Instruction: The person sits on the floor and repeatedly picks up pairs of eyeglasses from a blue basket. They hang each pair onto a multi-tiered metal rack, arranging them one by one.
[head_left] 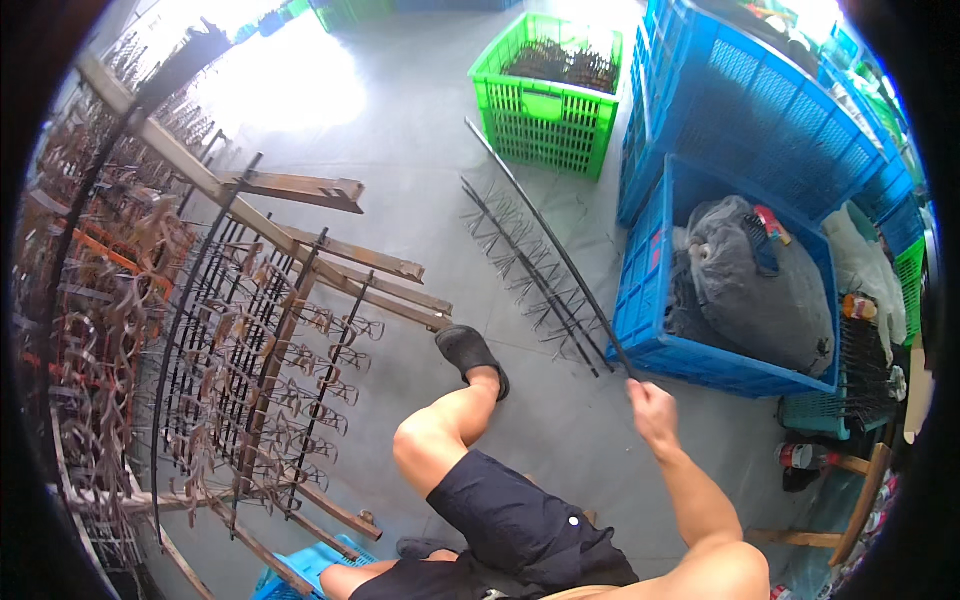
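My right hand [652, 408] is closed on the lower end of a long dark metal rod [540, 232], which slants across the floor in front of me toward the green crate. Beside the rod lie dark racks with wire hooks [515, 263]. The blue crate [650, 349] next to my hand holds a grey cloth bundle [760, 305]. On the left stands a rack [242, 178] of wooden bars and black rods hung with many spectacle frames [325, 320]. My left hand is not in view.
A green crate [540, 105] with dark parts stands at the back; stacked blue crates [760, 100] at the right. A bottle [800, 455] and a wooden chair or frame [862, 500] are at lower right. My foot [465, 355] rests near the left rack's beam ends.
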